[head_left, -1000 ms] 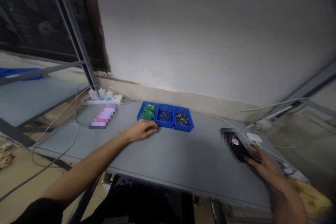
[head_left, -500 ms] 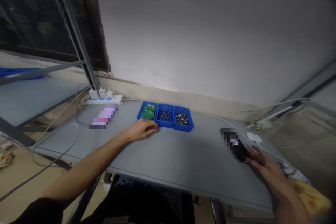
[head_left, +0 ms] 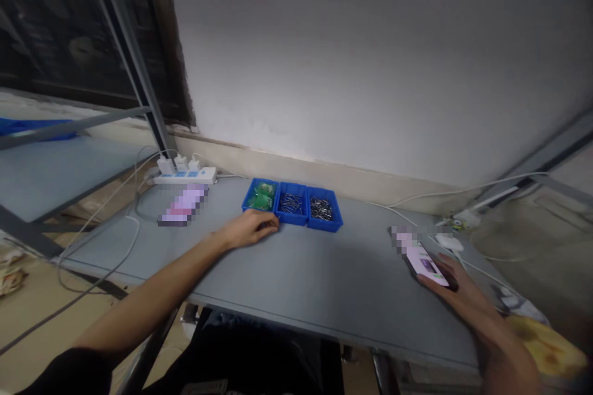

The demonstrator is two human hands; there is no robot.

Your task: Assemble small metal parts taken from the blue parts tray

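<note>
My left hand rests on the grey table top, fingers curled together, against the front of a row of blue plastic bins. Green circuit boards in clear bags fill the left bin. Thin metal pins lie in the middle bin, and small dark parts with metal leads in the right one. At the far right, my right hand holds a smartphone with a lit screen, its content blurred out.
A white power strip with white chargers sits at the table's back left, beside a pixelated flat device. A small white round object and white cables lie at the right. Grey metal shelving stands on the left.
The smartphone's screen has gone from dark to lit, and the phone has turned slightly in my right hand. My left hand has not moved.
</note>
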